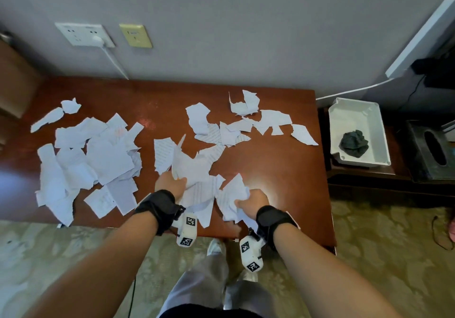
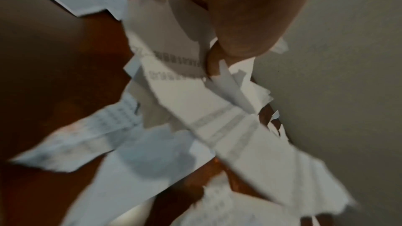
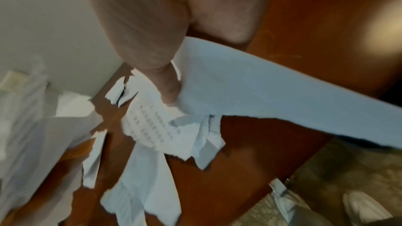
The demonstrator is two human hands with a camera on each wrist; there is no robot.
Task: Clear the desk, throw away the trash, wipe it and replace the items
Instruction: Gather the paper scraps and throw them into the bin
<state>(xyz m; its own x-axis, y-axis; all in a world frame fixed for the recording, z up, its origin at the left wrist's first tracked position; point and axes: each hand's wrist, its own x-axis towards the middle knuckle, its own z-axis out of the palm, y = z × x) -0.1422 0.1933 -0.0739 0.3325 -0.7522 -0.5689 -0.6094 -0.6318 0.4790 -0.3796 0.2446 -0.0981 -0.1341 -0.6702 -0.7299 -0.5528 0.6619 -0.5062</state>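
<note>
Table (image 1: 283,170): reddish wood, set against the wall. Contents: paper scraps (image 1: 197,123), torn, white, some printed, in three lots. Lot one, the left heap (image 1: 86,155), thick and overlapping. Lot two, the far-right spread (image 1: 261,120), thinner, with one piece near the table's right edge. Lot three, at the near edge in the middle, is the one we have in hand. Our left hand (image 1: 171,182): fingers curled round a crumpled bunch, with a printed piece pinched under the thumb in the left wrist view. Our right hand (image 1: 253,200): clamped on a second bunch, thumb pressed on a printed scrap, a long strip trailing out to the side. The two hands are near each other, not touching, each with its own load. Off the table, on a low stand to the right: a white tray (image 1: 357,105) holding a dark cloth (image 1: 353,142), and beside it a tissue box (image 1: 433,150). Step, as we judge it: gathering the trash; wiping not begun. No bin shows in any view. Next move, as we judge it: tighten both bunches so no loose strip slips free, then carry them off or rake in lots one and two.
</note>
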